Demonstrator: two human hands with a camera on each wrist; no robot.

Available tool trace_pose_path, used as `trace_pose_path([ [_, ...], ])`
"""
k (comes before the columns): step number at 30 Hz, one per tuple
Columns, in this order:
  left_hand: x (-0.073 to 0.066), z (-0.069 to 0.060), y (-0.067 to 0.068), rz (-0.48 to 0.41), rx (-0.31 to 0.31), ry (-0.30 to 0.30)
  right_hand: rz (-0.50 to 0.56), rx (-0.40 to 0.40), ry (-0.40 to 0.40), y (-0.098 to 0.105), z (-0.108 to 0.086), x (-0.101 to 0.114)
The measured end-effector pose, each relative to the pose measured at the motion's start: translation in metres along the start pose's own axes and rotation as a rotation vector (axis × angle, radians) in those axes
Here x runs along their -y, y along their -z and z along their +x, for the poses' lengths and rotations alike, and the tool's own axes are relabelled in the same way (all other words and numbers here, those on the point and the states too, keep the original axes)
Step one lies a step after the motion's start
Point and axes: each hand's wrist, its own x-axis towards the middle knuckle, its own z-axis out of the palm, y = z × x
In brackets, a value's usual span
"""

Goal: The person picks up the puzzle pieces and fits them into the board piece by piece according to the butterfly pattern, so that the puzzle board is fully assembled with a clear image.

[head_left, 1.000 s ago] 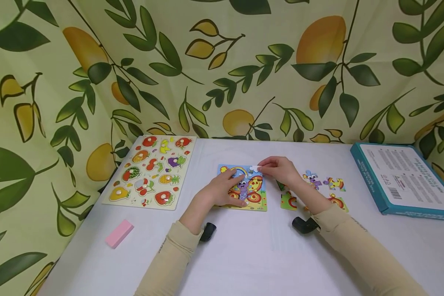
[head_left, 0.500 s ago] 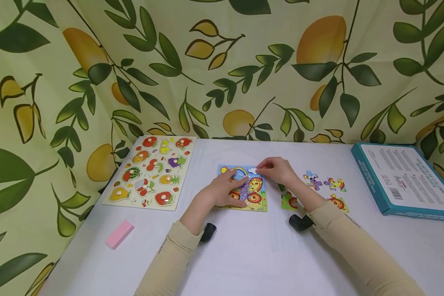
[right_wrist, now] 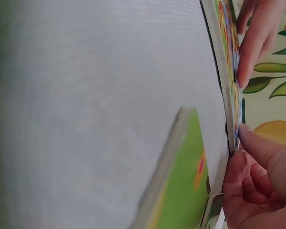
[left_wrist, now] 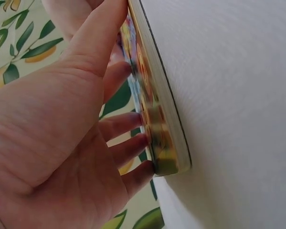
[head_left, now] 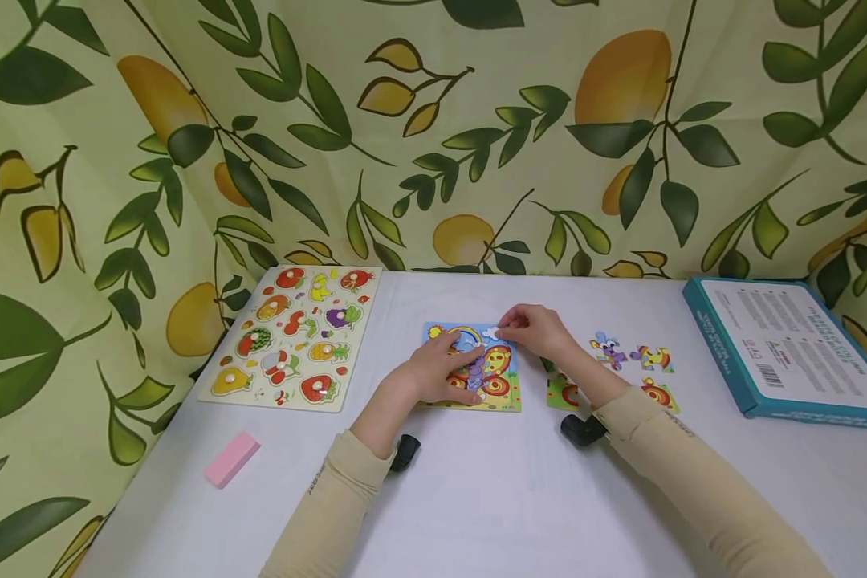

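A small square butterfly jigsaw puzzle (head_left: 507, 397) lies in the middle of the table. My left hand (head_left: 433, 371) rests spread over its left part, fingertips touching the picture, thumb near the lower edge. In the left wrist view the fingers (left_wrist: 128, 148) are loosely extended against the puzzle's face. At the upper right corner my right hand (head_left: 540, 331) pinches a blue-and-white cloud puzzle piece (head_left: 490, 331) between thumb and finger. The right wrist view shows the thumb (right_wrist: 257, 145) on that corner's face and a fingertip at its edge. The piece's exact seating is too small to tell.
Several loose puzzle pieces (head_left: 610, 352) lie right of the puzzle, some partly under my right forearm. A fruit peg board (head_left: 364, 337) stands at the left, a pink block (head_left: 232, 460) nearer the front. A teal-edged box (head_left: 787, 345) lies at the right. Patterned cloth hangs behind.
My right hand has moved slightly left, bringing the cloud piece from above the puzzle's upper right corner down onto it. The left hand stays in place on the puzzle.
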Motion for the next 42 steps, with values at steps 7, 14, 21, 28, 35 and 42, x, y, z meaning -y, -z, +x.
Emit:
trace_pose_path([
  [7, 0.001, 0.0, 0.001, 0.009, -0.011, -0.036, -0.046, -0.007, 0.014, -0.001, 0.005, -0.004],
  [14, 0.001, 0.001, 0.0, 0.019, -0.004, -0.035, -0.047, 0.023, -0.013, 0.0, 0.006, -0.003],
  [21, 0.0, 0.002, 0.0, 0.029, 0.002, -0.017, -0.06, 0.027, -0.003, 0.0, 0.008, -0.001],
  [28, -0.004, 0.003, 0.001, 0.043, 0.004, 0.006, -0.044, 0.103, 0.036, 0.006, 0.009, -0.005],
  [35, -0.006, 0.004, 0.002, 0.057, -0.002, 0.017, -0.003, 0.216, 0.058, 0.015, 0.011, -0.01],
  [42, -0.006, 0.004, 0.001, 0.054, -0.007, 0.02, -0.027, 0.164, 0.069, 0.014, 0.011, -0.008],
])
